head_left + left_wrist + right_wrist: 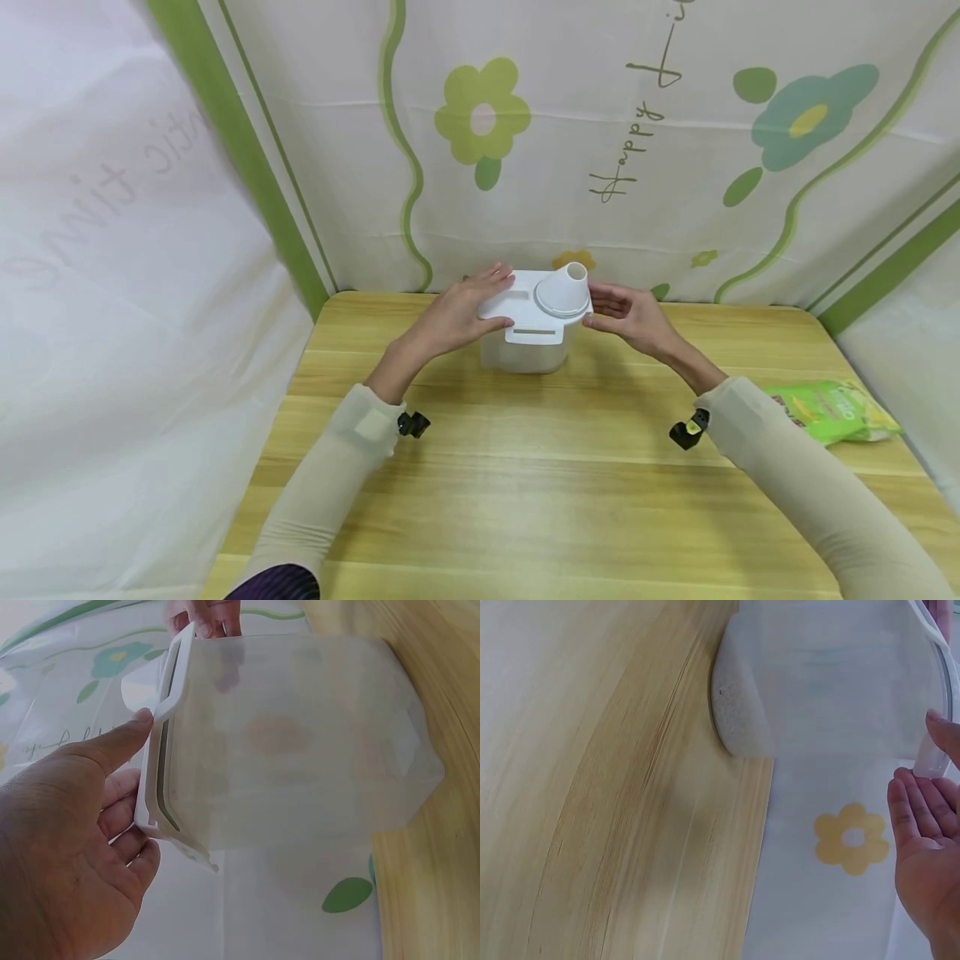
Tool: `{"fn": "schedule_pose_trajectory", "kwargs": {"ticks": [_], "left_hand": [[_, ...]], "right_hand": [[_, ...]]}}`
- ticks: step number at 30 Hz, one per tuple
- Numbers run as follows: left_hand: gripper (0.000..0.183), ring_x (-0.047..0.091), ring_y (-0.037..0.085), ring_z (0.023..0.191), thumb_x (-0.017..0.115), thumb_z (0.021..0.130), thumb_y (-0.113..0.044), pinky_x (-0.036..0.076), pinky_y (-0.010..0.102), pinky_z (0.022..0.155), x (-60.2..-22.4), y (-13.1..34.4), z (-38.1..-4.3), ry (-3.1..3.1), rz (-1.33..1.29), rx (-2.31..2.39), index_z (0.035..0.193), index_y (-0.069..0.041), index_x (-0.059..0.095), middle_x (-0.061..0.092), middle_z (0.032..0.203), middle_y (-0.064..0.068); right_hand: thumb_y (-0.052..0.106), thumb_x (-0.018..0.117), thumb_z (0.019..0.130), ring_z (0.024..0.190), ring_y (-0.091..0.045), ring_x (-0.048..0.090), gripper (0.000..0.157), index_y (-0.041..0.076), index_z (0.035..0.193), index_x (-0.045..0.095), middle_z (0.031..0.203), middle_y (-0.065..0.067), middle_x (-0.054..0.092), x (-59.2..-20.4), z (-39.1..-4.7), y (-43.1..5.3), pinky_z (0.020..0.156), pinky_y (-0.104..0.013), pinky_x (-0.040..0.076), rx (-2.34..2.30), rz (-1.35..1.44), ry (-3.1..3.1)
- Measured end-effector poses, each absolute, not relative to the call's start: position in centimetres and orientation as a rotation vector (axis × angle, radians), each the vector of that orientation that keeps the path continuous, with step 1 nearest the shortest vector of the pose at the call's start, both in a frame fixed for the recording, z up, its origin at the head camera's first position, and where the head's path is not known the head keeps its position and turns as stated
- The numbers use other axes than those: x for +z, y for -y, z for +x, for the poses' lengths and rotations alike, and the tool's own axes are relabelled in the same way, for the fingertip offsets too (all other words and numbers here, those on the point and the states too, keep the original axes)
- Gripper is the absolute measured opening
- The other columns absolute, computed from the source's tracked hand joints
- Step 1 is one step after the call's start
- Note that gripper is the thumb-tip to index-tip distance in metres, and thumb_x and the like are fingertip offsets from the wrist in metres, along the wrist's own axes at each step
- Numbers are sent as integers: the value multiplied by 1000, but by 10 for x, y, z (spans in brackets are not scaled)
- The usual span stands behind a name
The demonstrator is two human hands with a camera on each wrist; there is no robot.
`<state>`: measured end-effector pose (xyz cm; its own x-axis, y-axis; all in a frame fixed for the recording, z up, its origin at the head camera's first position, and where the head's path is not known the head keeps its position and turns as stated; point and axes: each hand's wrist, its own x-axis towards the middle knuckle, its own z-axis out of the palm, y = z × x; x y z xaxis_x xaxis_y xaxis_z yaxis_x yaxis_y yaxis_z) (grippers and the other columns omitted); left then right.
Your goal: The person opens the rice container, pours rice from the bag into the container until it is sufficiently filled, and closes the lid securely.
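A translucent plastic storage container [525,357] stands upright near the table's far edge under a white lid [498,310]. On the lid's right half rises a white cone-shaped spout [564,292], and a slotted white latch [534,335] juts out on the near side. My left hand [457,312] grips the lid's left end, thumb on the near side and fingers over the far side; the left wrist view shows its thumb on the lid rim [161,742]. At the opposite end, my right hand [632,318] holds the lid's edge between thumb and fingers, fingertips at its corner [930,761].
A green and yellow packet [832,410] lies at the table's right side, partly behind the right sleeve. Printed white cloth [555,208] hangs right behind the wooden table [525,483], with another white sheet [150,333] at the left. Small black cameras are strapped to both wrists.
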<state>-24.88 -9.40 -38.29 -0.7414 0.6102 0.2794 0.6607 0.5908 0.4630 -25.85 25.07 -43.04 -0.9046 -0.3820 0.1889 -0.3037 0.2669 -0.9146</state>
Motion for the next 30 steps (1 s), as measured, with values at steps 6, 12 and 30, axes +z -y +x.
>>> {"fn": "schedule_pose_trajectory", "kwargs": {"ticks": [6,12,30], "left_hand": [[73,31,21,159,80,97,-32,31,45,127,-382,94,-248,2725,-1092,-832,157,-6,49,42,166,11],[74,33,21,158,81,96,-33,32,43,127,-381,94,-248,2730,-1093,-822,157,-5,50,43,165,10],[75,37,23,156,82,95,-34,35,47,125,-376,92,-249,2776,-1072,-791,156,-6,50,44,164,9]], "right_hand": [[-2,79,93,113,-5,70,59,-12,145,56,144,-33,60,-429,-260,-250,92,-23,59,-1748,-687,-2435],[-4,81,90,107,-3,71,56,-14,141,59,139,-34,62,-426,-262,-249,92,-21,59,-1702,-706,-2489],[-4,91,77,97,-32,76,47,-8,122,75,113,-19,77,-407,-275,-263,88,-16,57,-1250,-1127,-2807]]}}
